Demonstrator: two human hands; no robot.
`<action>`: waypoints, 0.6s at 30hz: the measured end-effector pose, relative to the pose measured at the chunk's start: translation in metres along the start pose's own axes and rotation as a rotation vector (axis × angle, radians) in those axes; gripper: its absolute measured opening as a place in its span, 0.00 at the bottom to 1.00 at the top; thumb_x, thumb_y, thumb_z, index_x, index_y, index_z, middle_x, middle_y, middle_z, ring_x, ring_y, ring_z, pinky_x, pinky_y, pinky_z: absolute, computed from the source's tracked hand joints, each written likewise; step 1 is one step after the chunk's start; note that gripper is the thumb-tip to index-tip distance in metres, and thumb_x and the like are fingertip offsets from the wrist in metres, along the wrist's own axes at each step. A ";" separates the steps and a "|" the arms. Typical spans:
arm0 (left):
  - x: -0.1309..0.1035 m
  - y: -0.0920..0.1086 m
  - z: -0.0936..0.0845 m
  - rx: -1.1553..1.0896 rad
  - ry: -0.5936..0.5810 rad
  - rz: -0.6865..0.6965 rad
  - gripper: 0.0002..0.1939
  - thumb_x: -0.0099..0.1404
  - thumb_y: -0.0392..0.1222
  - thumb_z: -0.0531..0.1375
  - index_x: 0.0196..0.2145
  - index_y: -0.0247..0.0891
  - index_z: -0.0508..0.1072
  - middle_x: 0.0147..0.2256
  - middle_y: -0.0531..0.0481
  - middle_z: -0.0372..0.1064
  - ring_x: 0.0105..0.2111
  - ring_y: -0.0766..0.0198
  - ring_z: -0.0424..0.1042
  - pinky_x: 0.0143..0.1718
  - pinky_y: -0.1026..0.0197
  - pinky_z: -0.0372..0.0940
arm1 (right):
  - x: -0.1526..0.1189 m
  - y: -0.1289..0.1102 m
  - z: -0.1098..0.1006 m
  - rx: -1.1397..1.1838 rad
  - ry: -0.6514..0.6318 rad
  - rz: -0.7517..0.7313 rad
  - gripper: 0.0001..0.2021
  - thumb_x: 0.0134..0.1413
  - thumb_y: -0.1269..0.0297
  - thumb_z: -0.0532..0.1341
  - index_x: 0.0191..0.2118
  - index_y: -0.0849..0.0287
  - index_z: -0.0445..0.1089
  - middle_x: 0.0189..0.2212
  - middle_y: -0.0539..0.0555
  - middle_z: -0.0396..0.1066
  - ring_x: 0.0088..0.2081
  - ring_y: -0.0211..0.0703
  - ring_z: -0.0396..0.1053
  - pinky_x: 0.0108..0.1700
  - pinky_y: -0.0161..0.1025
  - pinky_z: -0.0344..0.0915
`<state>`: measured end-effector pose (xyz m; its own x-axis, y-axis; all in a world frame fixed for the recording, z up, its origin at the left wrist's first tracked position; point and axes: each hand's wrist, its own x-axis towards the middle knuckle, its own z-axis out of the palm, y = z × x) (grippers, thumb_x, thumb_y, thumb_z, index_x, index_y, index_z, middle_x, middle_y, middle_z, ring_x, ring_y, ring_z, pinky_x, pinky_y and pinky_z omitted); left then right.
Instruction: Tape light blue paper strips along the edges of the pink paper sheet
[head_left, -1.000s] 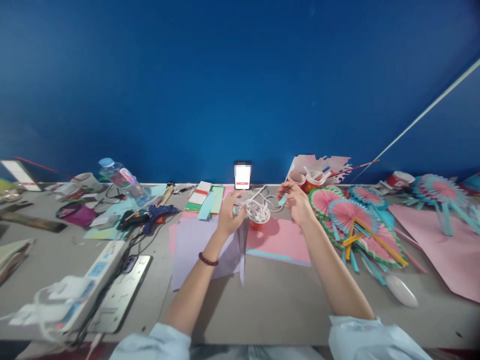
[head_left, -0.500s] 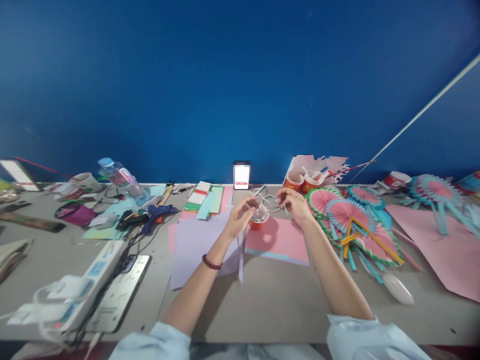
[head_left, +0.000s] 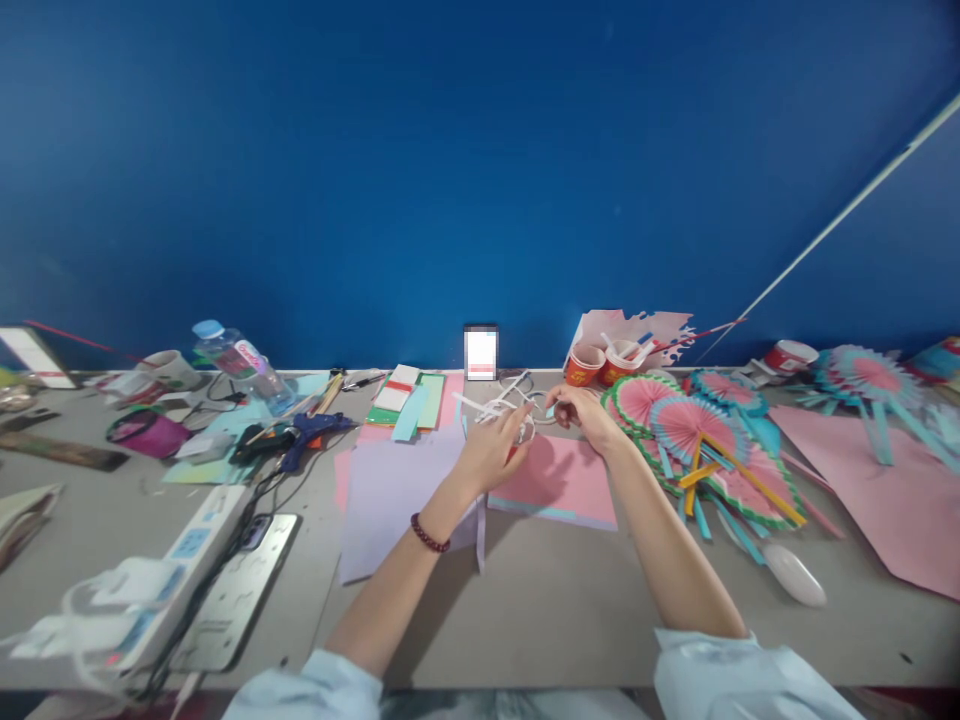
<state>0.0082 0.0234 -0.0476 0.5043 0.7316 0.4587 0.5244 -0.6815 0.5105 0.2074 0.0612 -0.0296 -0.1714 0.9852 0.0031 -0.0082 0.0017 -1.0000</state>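
Note:
My left hand lies over a small red paper cup, its fingers stretched across the top. Curly white paper strips stick up from the cup beyond my fingers. Most of the cup is hidden under the hand. To the right, my right hand is closed in a pinch on a small light blue paper strip. Beneath both hands lie a pink paper sheet and a lilac sheet. A narrow lilac strip lies between my forearms.
Pink-and-green paper fans and two red cups stand to the right, near a white computer mouse. Left are a blue glue gun, a phone, a power strip and a bottle. A lit phone leans on the wall.
My left hand has moved right and down onto the cup, its fingers straightening over it. White strips now spread out above the hand. My right hand has shifted slightly left.

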 end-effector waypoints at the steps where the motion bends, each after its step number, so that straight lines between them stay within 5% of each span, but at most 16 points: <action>1: 0.000 0.001 -0.004 0.009 -0.005 0.012 0.27 0.67 0.45 0.50 0.62 0.44 0.52 0.49 0.41 0.66 0.43 0.53 0.70 0.44 0.52 0.63 | 0.000 -0.001 0.000 0.002 -0.014 0.000 0.08 0.44 0.63 0.55 0.23 0.59 0.68 0.12 0.45 0.59 0.16 0.34 0.56 0.21 0.33 0.53; 5: 0.000 0.003 -0.015 0.003 0.036 0.048 0.26 0.67 0.45 0.49 0.62 0.44 0.52 0.52 0.40 0.63 0.45 0.53 0.68 0.45 0.53 0.63 | -0.001 -0.001 0.001 -0.007 -0.085 0.005 0.08 0.46 0.61 0.57 0.28 0.60 0.70 0.16 0.47 0.66 0.19 0.35 0.62 0.23 0.33 0.58; 10: 0.002 -0.004 -0.019 -0.274 0.291 -0.085 0.24 0.67 0.44 0.50 0.60 0.43 0.53 0.48 0.42 0.64 0.43 0.59 0.68 0.46 0.56 0.63 | -0.002 0.001 0.002 -0.068 -0.072 -0.017 0.12 0.49 0.54 0.61 0.32 0.59 0.70 0.23 0.50 0.71 0.21 0.35 0.63 0.22 0.33 0.59; 15: 0.002 -0.036 -0.013 -0.302 0.425 -0.269 0.24 0.66 0.48 0.53 0.57 0.40 0.58 0.46 0.41 0.65 0.47 0.56 0.66 0.52 0.51 0.59 | -0.006 0.001 0.015 -0.004 -0.084 -0.126 0.23 0.54 0.42 0.53 0.31 0.59 0.71 0.30 0.55 0.73 0.25 0.38 0.65 0.22 0.34 0.59; 18: -0.001 -0.061 -0.003 -0.354 0.368 -0.406 0.26 0.64 0.52 0.54 0.57 0.39 0.59 0.50 0.39 0.64 0.51 0.52 0.65 0.52 0.49 0.58 | -0.009 0.003 0.026 -0.143 -0.027 -0.267 0.25 0.58 0.43 0.48 0.38 0.58 0.73 0.35 0.56 0.74 0.34 0.44 0.68 0.34 0.40 0.65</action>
<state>-0.0265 0.0640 -0.0769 0.0128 0.9306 0.3658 0.3340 -0.3488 0.8757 0.1829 0.0474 -0.0328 -0.2081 0.9416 0.2647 0.0814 0.2864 -0.9547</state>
